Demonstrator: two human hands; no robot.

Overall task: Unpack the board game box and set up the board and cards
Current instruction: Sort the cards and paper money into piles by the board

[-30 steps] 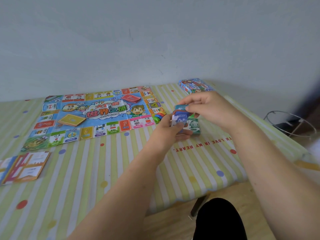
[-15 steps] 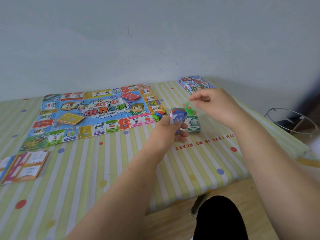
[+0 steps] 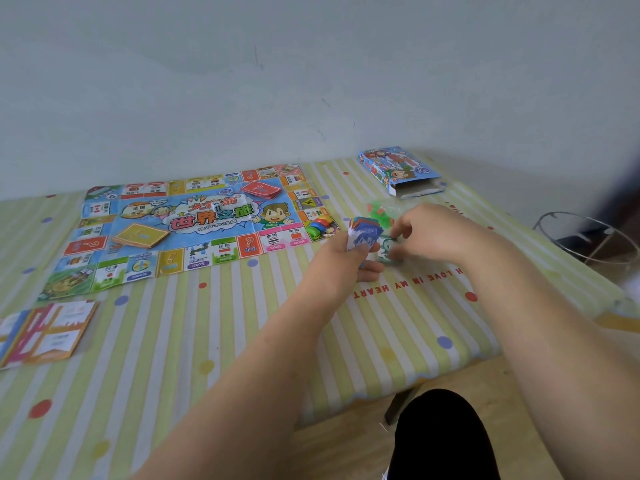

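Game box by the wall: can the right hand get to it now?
Probably yes. The box lies just beyond the right hand, with only a bag of green pieces near the way; first it must release the green notes.

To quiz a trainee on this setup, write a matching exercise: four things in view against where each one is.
Things:
1 red cards
2 box
3 papers
4 fanned cards

Places:
A in the left hand
B on the board
C far right corner of the table
D table's near left edge

Pairs: 1-B; 2-C; 3-D; 4-A
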